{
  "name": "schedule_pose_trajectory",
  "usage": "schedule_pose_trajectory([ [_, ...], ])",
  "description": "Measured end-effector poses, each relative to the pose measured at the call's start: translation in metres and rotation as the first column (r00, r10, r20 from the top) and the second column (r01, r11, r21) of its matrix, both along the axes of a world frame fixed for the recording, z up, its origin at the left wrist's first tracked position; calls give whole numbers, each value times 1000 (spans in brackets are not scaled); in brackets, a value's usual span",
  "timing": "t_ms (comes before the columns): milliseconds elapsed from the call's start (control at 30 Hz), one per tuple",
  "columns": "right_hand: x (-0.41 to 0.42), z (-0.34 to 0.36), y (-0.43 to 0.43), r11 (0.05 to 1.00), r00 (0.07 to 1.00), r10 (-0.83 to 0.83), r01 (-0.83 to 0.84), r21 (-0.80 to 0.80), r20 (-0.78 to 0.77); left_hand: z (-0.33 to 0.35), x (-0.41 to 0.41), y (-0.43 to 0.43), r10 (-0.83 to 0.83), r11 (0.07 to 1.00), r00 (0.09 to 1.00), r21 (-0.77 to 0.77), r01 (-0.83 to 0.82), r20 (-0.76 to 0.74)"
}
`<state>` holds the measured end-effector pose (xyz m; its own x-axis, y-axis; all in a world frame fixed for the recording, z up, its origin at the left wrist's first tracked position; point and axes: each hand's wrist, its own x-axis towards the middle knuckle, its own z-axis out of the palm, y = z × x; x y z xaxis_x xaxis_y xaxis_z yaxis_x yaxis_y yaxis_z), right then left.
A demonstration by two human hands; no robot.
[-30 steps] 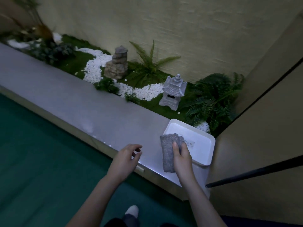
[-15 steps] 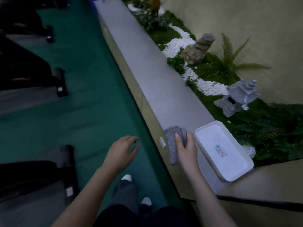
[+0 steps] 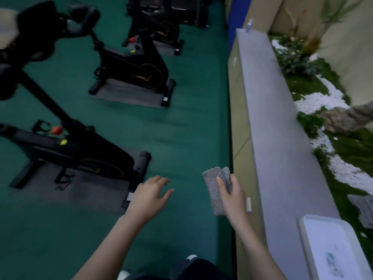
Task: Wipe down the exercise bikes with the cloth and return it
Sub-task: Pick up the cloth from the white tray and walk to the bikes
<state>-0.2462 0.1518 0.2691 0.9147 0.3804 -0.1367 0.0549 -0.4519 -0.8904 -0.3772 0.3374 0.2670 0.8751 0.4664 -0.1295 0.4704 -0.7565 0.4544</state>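
Observation:
My right hand (image 3: 232,197) grips a folded grey cloth (image 3: 214,190) in the air over the green floor, just left of the grey ledge. My left hand (image 3: 149,197) hovers beside it with fingers loosely spread, holding nothing. Black exercise bikes stand in a row on the left: the nearest bike (image 3: 66,150) on a grey mat, a second bike (image 3: 137,67) behind it, a third bike (image 3: 159,27) at the back. A white tray (image 3: 314,235) sits on the ledge at lower right.
A long grey ledge (image 3: 268,122) runs up the right side, with a planter of ferns, white pebbles (image 3: 316,102) and stone ornaments behind it. A small spray bottle (image 3: 249,25) stands at the ledge's far end. Green floor (image 3: 191,118) lies between bikes and ledge.
The view has swung left from the planter and tray toward the bikes. My right hand lifted the cloth off the ledge by the tray and carried it out over the floor.

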Motion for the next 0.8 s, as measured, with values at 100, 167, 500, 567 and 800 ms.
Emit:
schedule_pose_trajectory([
  [100,-36,1,40,994,993,113,-113,-10,21,5,-51,28,106,994,994,1,-106,-17],
  [167,-64,3,65,985,984,174,-174,-9,23,8,-85,48,165,986,986,7,-165,-15],
  [500,-190,1,164,942,941,334,-332,-39,53,2,-217,113,352,935,936,-40,-352,-6],
  [567,-208,-3,181,932,932,360,-357,-58,47,-5,-240,124,371,928,928,-37,-372,-32],
  [800,-258,-10,235,875,877,479,-472,-108,49,-22,-319,165,486,867,870,-74,-492,-83],
])
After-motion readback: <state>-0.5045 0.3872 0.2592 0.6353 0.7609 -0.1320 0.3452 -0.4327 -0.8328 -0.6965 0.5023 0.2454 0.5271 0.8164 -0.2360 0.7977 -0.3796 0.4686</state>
